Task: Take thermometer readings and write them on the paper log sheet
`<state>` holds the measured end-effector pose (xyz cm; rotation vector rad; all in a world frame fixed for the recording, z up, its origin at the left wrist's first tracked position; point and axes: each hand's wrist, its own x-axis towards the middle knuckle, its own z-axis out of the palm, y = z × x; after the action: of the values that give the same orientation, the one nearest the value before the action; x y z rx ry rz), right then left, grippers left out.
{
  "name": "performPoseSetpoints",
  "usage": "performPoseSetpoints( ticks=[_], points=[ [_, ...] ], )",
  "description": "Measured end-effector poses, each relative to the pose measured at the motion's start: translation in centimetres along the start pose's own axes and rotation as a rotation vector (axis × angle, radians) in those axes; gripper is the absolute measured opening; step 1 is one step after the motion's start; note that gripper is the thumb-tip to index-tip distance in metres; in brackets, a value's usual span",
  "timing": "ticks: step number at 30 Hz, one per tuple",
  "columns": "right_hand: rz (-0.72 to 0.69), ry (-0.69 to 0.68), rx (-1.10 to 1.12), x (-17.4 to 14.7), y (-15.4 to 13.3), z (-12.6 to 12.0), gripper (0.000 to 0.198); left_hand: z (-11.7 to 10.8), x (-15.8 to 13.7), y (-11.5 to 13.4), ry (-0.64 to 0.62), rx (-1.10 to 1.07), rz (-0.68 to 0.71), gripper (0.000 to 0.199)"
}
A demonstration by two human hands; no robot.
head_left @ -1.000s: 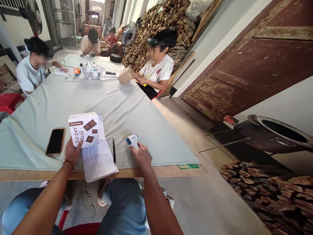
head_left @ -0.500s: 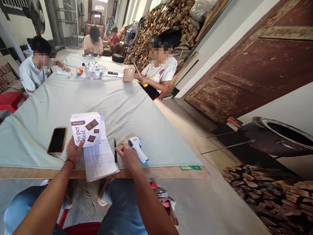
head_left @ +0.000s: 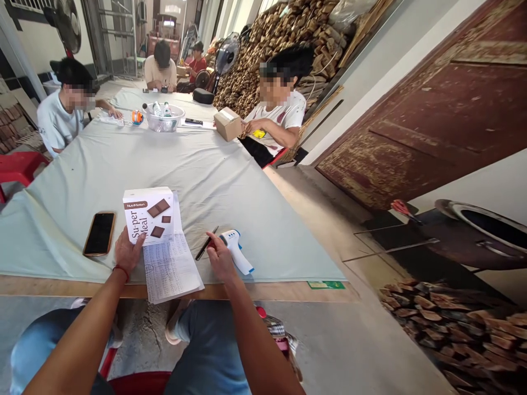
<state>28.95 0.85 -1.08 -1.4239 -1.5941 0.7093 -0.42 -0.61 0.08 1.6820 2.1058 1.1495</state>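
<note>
pen [head_left: 203, 249], one, white box [head_left: 149, 215], one, both held

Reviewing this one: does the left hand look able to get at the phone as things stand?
Probably yes: the phone lies close beside the left hand, with nothing visible between them. However, that hand is holding the white box, so it would likely need to let go first.

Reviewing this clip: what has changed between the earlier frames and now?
The right hand has let go of the thermometer gun, which lies on the cloth, and moved leftward to take hold of the pen, whose far end has swung right. The cardboard box farther off has turned. The left hand stays on the white box; the phone and papers lie as before.
</note>
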Motion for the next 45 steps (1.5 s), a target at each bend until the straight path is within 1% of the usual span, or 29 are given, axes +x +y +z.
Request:
performPoseSetpoints(
  ticks=[2,4,6,8,10,12,14,17,20,24,28,31,33,38,45],
  points=[
    [0.006,0.071,0.109,-0.2,-0.2,-0.1,0.046,0.0,0.0,0.0,0.000,-0.002,0.005,0.049],
    [0.021,0.156,0.218,-0.6,-0.5,0.0,0.041,-0.1,0.0,0.0,-0.001,0.000,0.002,0.049],
    [0.038,0.212,0.325,-1.0,-0.8,0.2,0.040,-0.1,0.0,0.0,-0.011,0.004,-0.009,0.051],
    [0.046,0.223,0.418,-1.2,-1.1,0.4,0.049,-0.1,0.0,0.0,-0.019,0.009,-0.015,0.052],
    [0.064,0.204,0.485,-1.3,-1.4,0.7,0.059,-0.1,0.1,-0.1,-0.014,0.012,-0.011,0.052],
    [0.104,0.196,0.519,-1.2,-1.5,1.1,0.062,0.0,0.1,-0.1,-0.003,0.015,-0.008,0.050],
    [0.145,0.174,0.520,-1.2,-1.5,1.6,0.055,0.0,0.1,-0.1,0.003,0.009,-0.014,0.050],
    [0.186,0.134,0.498,-1.3,-1.5,2.5,0.036,0.0,0.1,-0.1,-0.001,-0.007,-0.007,0.051],
    [0.224,0.119,0.482,-1.6,-1.5,3.2,0.028,-0.1,0.1,-0.1,-0.018,-0.012,-0.007,0.052],
    [0.284,0.052,0.518,-1.4,-1.8,3.4,0.026,0.1,0.1,-0.2,-0.017,-0.008,-0.020,0.051],
    [0.246,0.012,0.559,-1.1,-2.1,3.2,0.025,0.3,0.0,-0.5,0.002,-0.010,-0.013,0.050],
    [0.209,0.036,0.514,-1.2,-2.0,3.3,0.023,0.4,0.0,-0.6,0.005,-0.008,-0.013,0.048],
    [0.217,0.046,0.479,-1.2,-1.9,3.3,0.021,0.4,0.0,-0.5,0.005,-0.006,-0.019,0.048],
    [0.238,-0.013,0.374,-0.6,-1.8,3.3,0.020,0.2,0.0,-0.3,0.001,-0.008,-0.018,0.049],
    [0.236,0.092,0.399,-0.9,-1.6,3.8,0.021,0.0,0.0,-0.2,-0.021,-0.002,-0.017,0.052]
  ],
)
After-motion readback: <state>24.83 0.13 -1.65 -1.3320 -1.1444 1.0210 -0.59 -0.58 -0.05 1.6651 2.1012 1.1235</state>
